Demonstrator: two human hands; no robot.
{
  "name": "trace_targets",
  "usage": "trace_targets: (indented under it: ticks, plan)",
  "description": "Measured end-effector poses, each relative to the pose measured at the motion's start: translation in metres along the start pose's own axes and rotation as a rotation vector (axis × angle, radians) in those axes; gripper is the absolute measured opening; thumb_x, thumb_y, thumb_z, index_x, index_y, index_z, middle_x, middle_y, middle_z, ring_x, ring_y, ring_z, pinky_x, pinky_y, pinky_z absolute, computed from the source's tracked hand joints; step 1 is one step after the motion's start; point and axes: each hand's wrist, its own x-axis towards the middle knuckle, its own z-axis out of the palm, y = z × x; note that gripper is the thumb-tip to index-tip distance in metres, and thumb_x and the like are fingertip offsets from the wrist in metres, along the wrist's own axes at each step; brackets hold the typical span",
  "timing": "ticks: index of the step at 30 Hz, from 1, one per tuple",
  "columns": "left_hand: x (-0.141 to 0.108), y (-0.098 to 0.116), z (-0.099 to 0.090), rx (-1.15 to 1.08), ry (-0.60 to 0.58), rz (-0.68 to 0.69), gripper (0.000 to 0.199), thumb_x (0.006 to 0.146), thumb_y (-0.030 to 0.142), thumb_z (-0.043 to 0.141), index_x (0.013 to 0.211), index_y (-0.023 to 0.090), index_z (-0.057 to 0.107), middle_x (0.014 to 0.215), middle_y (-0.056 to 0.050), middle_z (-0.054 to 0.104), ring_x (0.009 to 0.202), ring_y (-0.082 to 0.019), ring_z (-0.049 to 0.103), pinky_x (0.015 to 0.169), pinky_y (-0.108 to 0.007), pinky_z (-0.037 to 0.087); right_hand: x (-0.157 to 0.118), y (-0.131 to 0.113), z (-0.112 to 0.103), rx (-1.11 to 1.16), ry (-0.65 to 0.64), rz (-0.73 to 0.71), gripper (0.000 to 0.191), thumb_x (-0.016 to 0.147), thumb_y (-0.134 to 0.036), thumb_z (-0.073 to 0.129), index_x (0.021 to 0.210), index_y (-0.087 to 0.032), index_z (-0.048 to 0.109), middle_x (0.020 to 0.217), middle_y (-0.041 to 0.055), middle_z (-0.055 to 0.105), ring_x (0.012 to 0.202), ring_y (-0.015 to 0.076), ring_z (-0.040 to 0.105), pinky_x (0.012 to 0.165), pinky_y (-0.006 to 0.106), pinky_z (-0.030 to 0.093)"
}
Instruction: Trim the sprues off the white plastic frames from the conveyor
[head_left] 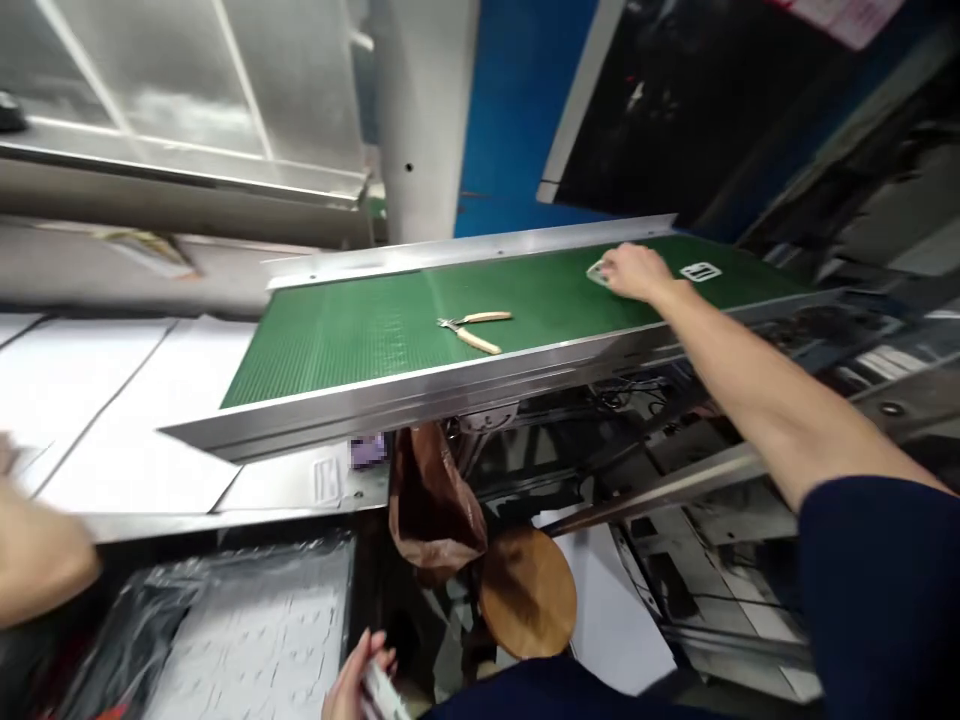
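Observation:
My right hand (pixel 636 271) reaches over the green conveyor belt (pixel 352 320), its fingers closed on a small white plastic frame (pixel 598 272). Just right of that hand, a second white plastic frame (pixel 701 272) with cut-out openings lies flat on the belt. Cutting pliers with pale handles (pixel 480 340) rest on the belt to the left, jaws pointing left and handles spread. Low in the view, my left hand (pixel 354 680) is closed around white plastic pieces (pixel 384 695); they are partly cut off by the frame's edge, so their number is unclear.
Metal side rails (pixel 420 385) border the belt. Another person's arm (pixel 41 555) enters at the left, by a white-covered table (pixel 142 440). Below are a plastic-lined box of white parts (pixel 255 630), a brown bag (pixel 435 510) and a round wooden stool (pixel 529 595).

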Motion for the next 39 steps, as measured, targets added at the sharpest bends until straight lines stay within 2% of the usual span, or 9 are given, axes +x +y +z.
trace_targets:
  ticks: [4, 7, 14, 20, 25, 31, 33, 35, 39]
  plan:
    - [-0.032, 0.013, 0.029, -0.195, -0.230, 0.093, 0.035, 0.066, 0.031, 0.075, 0.094, 0.014, 0.064, 0.064, -0.001, 0.061, 0.058, -0.012, 0.058, 0.046, -0.017, 0.043, -0.039, -0.035, -0.020, 0.220, 0.195, -0.095, 0.031, 0.085, -0.042, 0.046, 0.089, -0.018, 0.064, 0.086, 0.0087, 0.066, 0.081, 0.0176, 0.064, 0.070, 0.033, 0.047]
    - [-0.060, 0.028, 0.048, -0.117, -0.366, 0.261, 0.044, 0.066, 0.035, 0.075, 0.104, 0.017, 0.061, 0.073, 0.000, 0.061, 0.054, -0.010, 0.053, 0.042, -0.016, 0.039, -0.111, -0.089, -0.024, 0.693, 0.136, -0.169, 0.025, 0.083, -0.033, 0.056, 0.106, -0.023, 0.059, 0.083, 0.0064, 0.065, 0.068, 0.0119, 0.062, 0.063, 0.025, 0.051]
    - [-0.108, 0.049, 0.050, 0.071, -0.543, 0.482, 0.043, 0.074, 0.041, 0.068, 0.108, 0.014, 0.063, 0.073, -0.004, 0.061, 0.054, -0.011, 0.050, 0.049, -0.020, 0.038, -0.280, -0.188, 0.041, 1.209, -1.030, -0.058, 0.022, 0.079, -0.032, 0.061, 0.093, -0.017, 0.056, 0.078, 0.0021, 0.065, 0.064, 0.0122, 0.062, 0.058, 0.023, 0.051]
    - [-0.107, 0.033, 0.021, 0.212, -0.427, 0.456, 0.029, 0.072, 0.040, 0.069, 0.081, 0.013, 0.067, 0.058, 0.000, 0.052, 0.047, -0.010, 0.044, 0.043, -0.020, 0.032, -0.323, -0.227, 0.083, 1.104, -1.171, -0.271, 0.024, 0.080, -0.033, 0.058, 0.097, -0.015, 0.057, 0.076, 0.0010, 0.064, 0.065, 0.0105, 0.059, 0.060, 0.020, 0.046]
    - [-0.101, 0.021, -0.009, 0.071, -0.294, 0.379, 0.030, 0.069, 0.041, 0.071, 0.079, 0.013, 0.064, 0.058, 0.001, 0.054, 0.049, -0.010, 0.047, 0.043, -0.017, 0.034, -0.280, -0.242, 0.068, 0.886, -0.799, -0.574, 0.028, 0.085, -0.033, 0.053, 0.107, -0.017, 0.060, 0.096, 0.0051, 0.067, 0.084, 0.0143, 0.062, 0.075, 0.025, 0.047]
    - [-0.103, 0.028, -0.034, -0.110, -0.234, 0.304, 0.031, 0.065, 0.038, 0.075, 0.080, 0.013, 0.062, 0.056, 0.003, 0.054, 0.042, -0.006, 0.045, 0.039, -0.015, 0.033, -0.126, -0.208, 0.036, 0.492, 0.040, -0.444, 0.038, 0.085, -0.040, 0.046, 0.096, -0.009, 0.065, 0.092, 0.0076, 0.067, 0.080, 0.0085, 0.058, 0.068, 0.022, 0.040]
    - [-0.101, 0.029, -0.039, -0.115, -0.231, 0.288, 0.031, 0.065, 0.037, 0.075, 0.079, 0.013, 0.062, 0.056, 0.003, 0.054, 0.039, -0.005, 0.044, 0.036, -0.014, 0.031, -0.078, -0.189, 0.043, 0.208, -0.013, -0.373, 0.064, 0.077, -0.054, 0.040, 0.104, 0.001, 0.060, 0.106, 0.0136, 0.062, 0.094, 0.0121, 0.055, 0.072, 0.029, 0.036]
    - [-0.096, 0.029, -0.041, -0.110, -0.223, 0.282, 0.032, 0.065, 0.037, 0.075, 0.080, 0.013, 0.062, 0.055, 0.003, 0.054, 0.039, -0.005, 0.044, 0.035, -0.013, 0.031, -0.046, -0.171, 0.054, -0.028, -0.304, -0.294, 0.084, 0.067, -0.060, 0.036, 0.109, 0.011, 0.053, 0.115, 0.0217, 0.054, 0.098, 0.0171, 0.053, 0.068, 0.033, 0.033]
    - [-0.086, 0.027, -0.042, -0.128, -0.203, 0.256, 0.033, 0.065, 0.037, 0.075, 0.084, 0.013, 0.062, 0.056, 0.002, 0.056, 0.042, -0.007, 0.046, 0.036, -0.014, 0.035, -0.028, -0.153, 0.069, -0.235, -0.734, -0.177, 0.086, 0.067, -0.059, 0.044, 0.109, 0.016, 0.051, 0.102, 0.0224, 0.059, 0.088, 0.0142, 0.057, 0.062, 0.026, 0.032]
